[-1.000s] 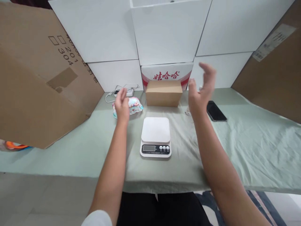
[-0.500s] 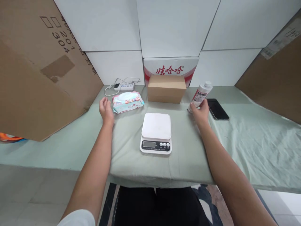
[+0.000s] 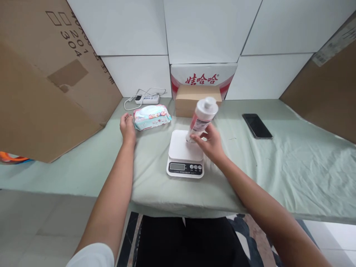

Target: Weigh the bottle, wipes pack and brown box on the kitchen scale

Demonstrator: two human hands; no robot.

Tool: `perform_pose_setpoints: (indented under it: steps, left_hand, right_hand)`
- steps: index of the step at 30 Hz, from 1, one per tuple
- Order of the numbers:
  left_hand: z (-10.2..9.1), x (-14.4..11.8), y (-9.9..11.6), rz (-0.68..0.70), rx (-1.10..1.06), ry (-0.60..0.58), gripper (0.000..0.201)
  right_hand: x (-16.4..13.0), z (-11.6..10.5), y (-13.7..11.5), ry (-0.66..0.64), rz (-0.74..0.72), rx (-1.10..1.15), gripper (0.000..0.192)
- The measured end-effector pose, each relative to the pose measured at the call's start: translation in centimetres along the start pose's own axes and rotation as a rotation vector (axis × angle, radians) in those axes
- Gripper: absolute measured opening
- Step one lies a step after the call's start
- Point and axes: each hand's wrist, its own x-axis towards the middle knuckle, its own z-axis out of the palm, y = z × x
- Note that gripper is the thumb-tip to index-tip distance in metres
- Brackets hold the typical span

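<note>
My right hand [image 3: 210,142] is closed around the lower part of a white bottle [image 3: 201,118] with a red band and printed label. The bottle tilts to the right, its cap up, over the plate of a white digital kitchen scale [image 3: 183,148]. Whether its base touches the plate I cannot tell. The scale's display looks blank. My left hand [image 3: 127,128] rests on the cloth with its fingers curled and nothing visible in them. Just right of that hand lies a pack of wet wipes [image 3: 152,118] with a white lid.
Behind the scale sits a brown cardboard box [image 3: 183,102], in front of a white and red carton [image 3: 204,70]. A power strip [image 3: 147,99] with a white cable lies at the back left. A black phone [image 3: 257,126] is at right. Large cardboard sheets [image 3: 55,111] flank the cloth-covered table [image 3: 292,178].
My right hand has carried the bottle leftward, from beside the phone to over the scale. My left hand stays beside the wipes. The view has shifted slightly.
</note>
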Motion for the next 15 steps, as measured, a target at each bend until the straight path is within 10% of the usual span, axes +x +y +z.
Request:
perform_pose_setpoints:
  steps: [15]
  left_hand:
    - [0.4,-0.5,0.8,-0.031,0.032,0.073,0.034]
  right_hand:
    - [-0.9,1.9,-0.1,-0.160,0.094,-0.071,0.059]
